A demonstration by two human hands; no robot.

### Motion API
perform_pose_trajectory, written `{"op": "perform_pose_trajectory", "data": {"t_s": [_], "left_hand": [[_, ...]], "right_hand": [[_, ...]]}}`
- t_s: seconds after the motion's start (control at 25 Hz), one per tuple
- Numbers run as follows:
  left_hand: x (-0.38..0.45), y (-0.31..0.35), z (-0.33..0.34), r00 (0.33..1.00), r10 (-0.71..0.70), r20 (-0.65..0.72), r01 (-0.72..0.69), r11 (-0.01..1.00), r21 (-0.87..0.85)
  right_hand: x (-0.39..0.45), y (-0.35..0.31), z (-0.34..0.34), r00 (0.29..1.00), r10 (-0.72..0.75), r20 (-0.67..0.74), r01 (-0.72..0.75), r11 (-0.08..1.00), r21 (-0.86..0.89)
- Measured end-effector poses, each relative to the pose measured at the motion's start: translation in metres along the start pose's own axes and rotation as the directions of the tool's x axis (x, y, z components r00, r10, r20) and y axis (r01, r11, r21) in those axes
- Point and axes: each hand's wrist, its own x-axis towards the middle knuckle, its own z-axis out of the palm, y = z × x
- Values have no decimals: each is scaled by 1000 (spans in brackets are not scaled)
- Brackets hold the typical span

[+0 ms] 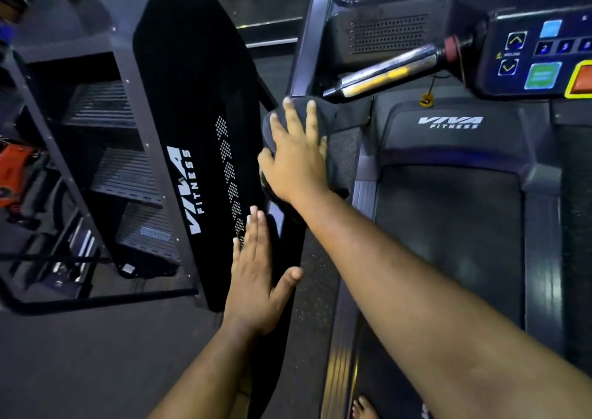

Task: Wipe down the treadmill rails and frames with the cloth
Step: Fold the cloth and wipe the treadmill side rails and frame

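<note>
My right hand (296,153) lies flat with spread fingers on a dark cloth (325,116), pressing it against the treadmill's left upright frame (309,34) near its base. My left hand (256,277) is open with straight fingers, its palm against the black side panel (192,98) of the neighbouring machine. The treadmill's left side rail (339,364) runs down toward me beside the belt (448,242). A chrome handlebar (384,73) juts out just above the cloth.
The console (538,57) with lit buttons sits at top right, a yellow safety clip (426,101) dangling below it. A stair-climber with grey steps (121,175) fills the left. My bare foot (363,407) stands on the treadmill's edge. A narrow strip of speckled floor (315,290) separates the two machines.
</note>
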Motion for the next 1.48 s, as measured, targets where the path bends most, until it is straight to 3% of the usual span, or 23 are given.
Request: {"op": "perform_pose_trajectory", "data": {"t_s": [0.12,0.24,0.36,0.44,0.56,0.76,0.84,1.0,1.12,1.2,1.28,1.36,1.48], "left_hand": [[1,0,-2,1000,1,8,-1,1000,-2],[3,0,-2,1000,4,30,-6,999,42],[3,2,-2,999,-3,38,1,998,66],[1,3,-2,999,0,34,-1,999,52],[3,2,-1,1000,2,30,-3,999,36],[6,0,0,1000,2,26,-4,999,45],[4,0,0,1000,2,26,-3,999,52],[2,-1,0,1000,2,26,-4,999,53],[3,1,-1,1000,-5,30,3,998,57],[4,1,-2,999,-10,33,8,999,50],[2,2,-2,999,-10,32,8,998,57],[1,2,-2,999,-20,34,18,998,57],[1,1,-3,999,-21,34,19,998,56]], "right_hand": [[-53,18,16,987,-152,-46,159,964,213],[-10,24,14,994,61,-90,-17,905,426],[13,27,7,969,247,-13,-176,726,665],[-26,27,14,963,267,29,-207,671,712],[-71,19,26,976,212,38,-177,687,704],[25,50,26,872,472,128,-363,450,816],[8,47,32,854,491,170,-396,404,825],[-71,15,25,956,293,11,-223,703,675],[-21,12,6,997,51,-60,-34,966,256],[32,8,-12,1000,-27,0,27,998,-64],[54,7,-18,1000,-13,18,16,986,-168],[23,6,-8,1000,-3,-4,3,998,-56],[-46,16,7,988,-155,12,155,987,46]]}}
